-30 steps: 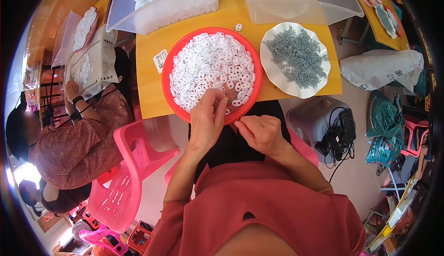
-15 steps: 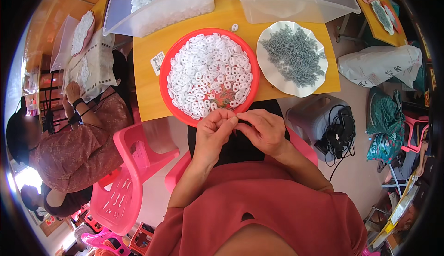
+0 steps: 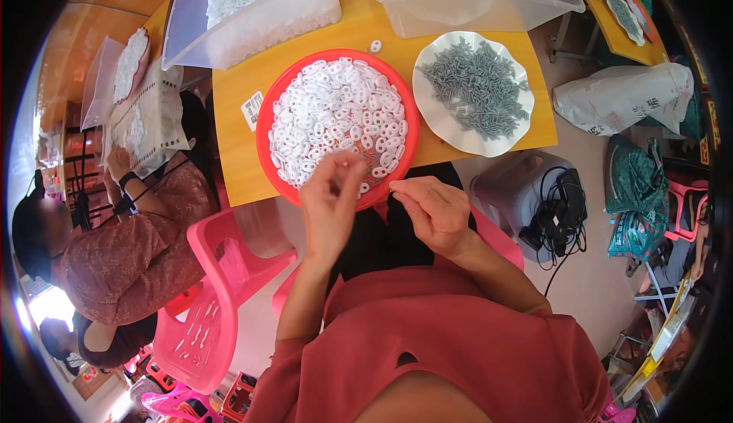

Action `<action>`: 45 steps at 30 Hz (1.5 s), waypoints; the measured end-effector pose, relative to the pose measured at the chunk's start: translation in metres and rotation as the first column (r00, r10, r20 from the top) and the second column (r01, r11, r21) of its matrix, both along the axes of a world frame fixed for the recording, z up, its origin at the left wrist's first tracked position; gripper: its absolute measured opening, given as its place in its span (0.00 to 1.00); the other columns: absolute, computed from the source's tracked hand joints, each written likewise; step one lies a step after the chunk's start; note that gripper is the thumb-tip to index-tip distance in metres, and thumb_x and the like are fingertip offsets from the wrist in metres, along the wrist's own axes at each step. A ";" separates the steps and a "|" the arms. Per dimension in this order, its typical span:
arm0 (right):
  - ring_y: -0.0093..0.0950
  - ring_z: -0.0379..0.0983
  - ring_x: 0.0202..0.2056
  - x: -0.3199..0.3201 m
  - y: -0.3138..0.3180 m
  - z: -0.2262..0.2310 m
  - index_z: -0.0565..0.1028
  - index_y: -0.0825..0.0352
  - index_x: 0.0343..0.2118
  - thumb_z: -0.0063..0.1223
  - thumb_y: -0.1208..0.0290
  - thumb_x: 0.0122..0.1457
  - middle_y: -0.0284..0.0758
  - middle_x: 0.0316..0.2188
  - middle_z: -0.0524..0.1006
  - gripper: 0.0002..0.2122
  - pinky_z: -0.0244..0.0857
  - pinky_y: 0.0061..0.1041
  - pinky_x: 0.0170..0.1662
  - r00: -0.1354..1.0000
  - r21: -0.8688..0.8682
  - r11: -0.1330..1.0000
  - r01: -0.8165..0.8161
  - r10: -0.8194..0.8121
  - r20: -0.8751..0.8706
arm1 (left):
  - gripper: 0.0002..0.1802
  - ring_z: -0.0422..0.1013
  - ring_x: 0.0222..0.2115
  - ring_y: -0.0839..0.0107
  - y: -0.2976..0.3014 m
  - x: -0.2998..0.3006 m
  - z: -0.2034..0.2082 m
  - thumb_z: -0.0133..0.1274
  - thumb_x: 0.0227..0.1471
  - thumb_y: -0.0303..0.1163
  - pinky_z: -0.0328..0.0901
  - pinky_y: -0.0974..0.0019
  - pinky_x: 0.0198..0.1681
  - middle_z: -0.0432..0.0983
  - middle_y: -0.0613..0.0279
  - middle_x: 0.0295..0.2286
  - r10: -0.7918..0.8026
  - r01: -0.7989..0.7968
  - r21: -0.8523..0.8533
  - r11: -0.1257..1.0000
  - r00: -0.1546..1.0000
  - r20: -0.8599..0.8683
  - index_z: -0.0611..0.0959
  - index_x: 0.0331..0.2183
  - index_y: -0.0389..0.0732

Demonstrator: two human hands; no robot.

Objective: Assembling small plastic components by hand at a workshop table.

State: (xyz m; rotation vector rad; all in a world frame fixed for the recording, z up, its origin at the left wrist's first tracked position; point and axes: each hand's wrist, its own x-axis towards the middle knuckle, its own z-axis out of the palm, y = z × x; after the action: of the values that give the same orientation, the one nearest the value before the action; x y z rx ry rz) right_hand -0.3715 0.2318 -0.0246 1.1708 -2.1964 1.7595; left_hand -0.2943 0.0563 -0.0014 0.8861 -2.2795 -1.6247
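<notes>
A red round basin (image 3: 262, 140) holds many small white oval plastic pieces with two holes (image 3: 321, 114). Over its near part is my left hand (image 3: 330, 201), thumb and forefinger curved toward each other; their blurred tips come together around something too small to make out. Just outside the near right rim, my right hand (image 3: 434, 211) pinches with thumb and forefinger. Whatever sits between those fingertips is hidden or too small to name. On the right, a cream scalloped plate (image 3: 427, 121) carries a heap of small grey pin-like parts (image 3: 477, 87).
Two translucent tubs (image 3: 275, 33) (image 3: 473, 14) with white pieces stand at the back of the yellow table (image 3: 237, 163). One loose white piece (image 3: 376, 46) lies between them and the basin. A grey stool (image 3: 496, 186) with black cables and a pink chair (image 3: 210, 308) flank me. Another person (image 3: 130, 232) works at left.
My hands, fingertips together half a second ago, are now apart. The left hand has moved up and left over the basin; the right has stayed nearly in place. The view has shifted slightly.
</notes>
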 end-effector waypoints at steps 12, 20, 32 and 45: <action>0.35 0.82 0.30 0.001 0.000 0.000 0.82 0.68 0.41 0.66 0.81 0.54 0.38 0.32 0.83 0.10 0.75 0.28 0.31 1.000 -0.008 1.000 -0.001 0.001 0.000 | 0.07 0.78 0.28 0.60 -0.041 -0.071 -0.009 0.63 0.55 0.31 0.69 0.59 0.31 0.79 0.58 0.30 -0.190 0.253 -0.676 0.692 0.967 0.168 0.86 0.35 0.40; 0.34 0.82 0.30 0.004 -0.001 -0.004 0.82 0.68 0.40 0.67 0.80 0.55 0.37 0.32 0.83 0.10 0.75 0.28 0.31 1.000 0.004 1.000 -0.012 0.012 -0.004 | 0.06 0.79 0.29 0.57 -0.043 -0.075 -0.011 0.62 0.55 0.31 0.70 0.57 0.31 0.79 0.58 0.31 -0.237 0.283 -0.764 0.580 0.956 0.174 0.86 0.34 0.40; 0.18 0.72 0.22 -0.005 0.006 0.004 0.84 0.69 0.42 0.62 0.80 0.62 0.34 0.30 0.82 0.07 0.63 0.18 0.25 0.882 -0.025 1.000 0.015 -0.001 0.470 | 0.04 0.63 0.22 0.87 -0.008 -0.024 0.014 0.60 0.61 0.28 0.56 0.77 0.25 0.75 0.74 0.25 0.018 0.015 0.498 0.867 0.998 -0.062 0.85 0.35 0.37; 0.11 0.68 0.22 -0.010 0.007 -0.009 0.83 0.71 0.44 0.59 0.74 0.66 0.27 0.27 0.80 0.08 0.61 0.14 0.24 0.525 -0.192 0.981 -0.012 0.169 0.834 | 0.02 0.70 0.26 0.88 0.030 -0.009 0.003 0.58 0.63 0.23 0.64 0.80 0.30 0.76 0.73 0.26 -0.054 0.091 0.391 0.916 0.993 -0.107 0.81 0.37 0.35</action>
State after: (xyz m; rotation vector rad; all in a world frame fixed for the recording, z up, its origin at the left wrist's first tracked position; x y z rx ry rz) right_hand -0.3815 0.2383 -0.0332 0.3483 -2.3008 2.9599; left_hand -0.3036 0.0863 0.0014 0.7883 -1.9738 -2.1605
